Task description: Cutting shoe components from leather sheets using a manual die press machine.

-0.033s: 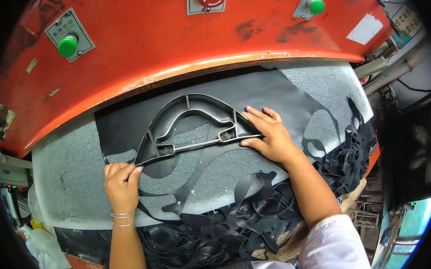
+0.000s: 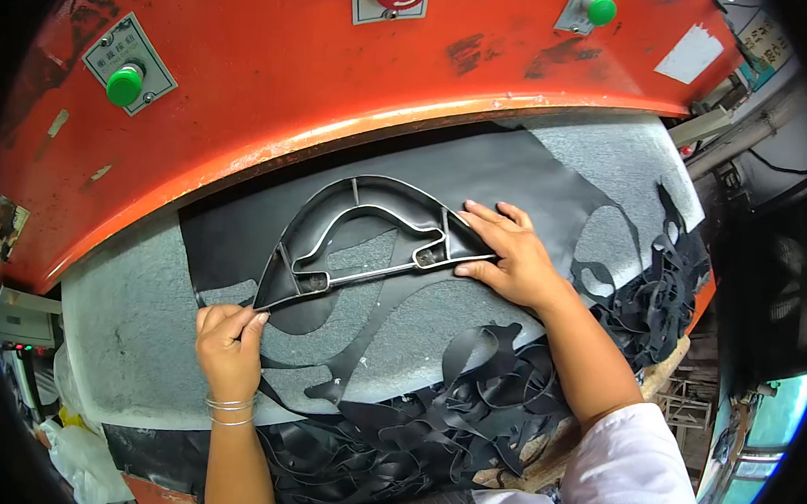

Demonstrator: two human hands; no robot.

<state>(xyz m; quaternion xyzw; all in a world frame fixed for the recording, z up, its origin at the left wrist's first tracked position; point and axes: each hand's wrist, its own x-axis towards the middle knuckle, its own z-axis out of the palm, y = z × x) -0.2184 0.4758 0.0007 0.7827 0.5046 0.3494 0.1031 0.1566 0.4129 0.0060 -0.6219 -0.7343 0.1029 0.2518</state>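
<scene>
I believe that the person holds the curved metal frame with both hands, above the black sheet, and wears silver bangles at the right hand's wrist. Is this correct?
Not fully: the head view shows the silver bangles at the wrist of the left hand, not the right hand. Both hands do hold the curved metal frame above the black sheet.

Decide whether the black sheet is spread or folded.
Spread where visible: it lies smooth on the gray board, beneath the metal frame.
</scene>
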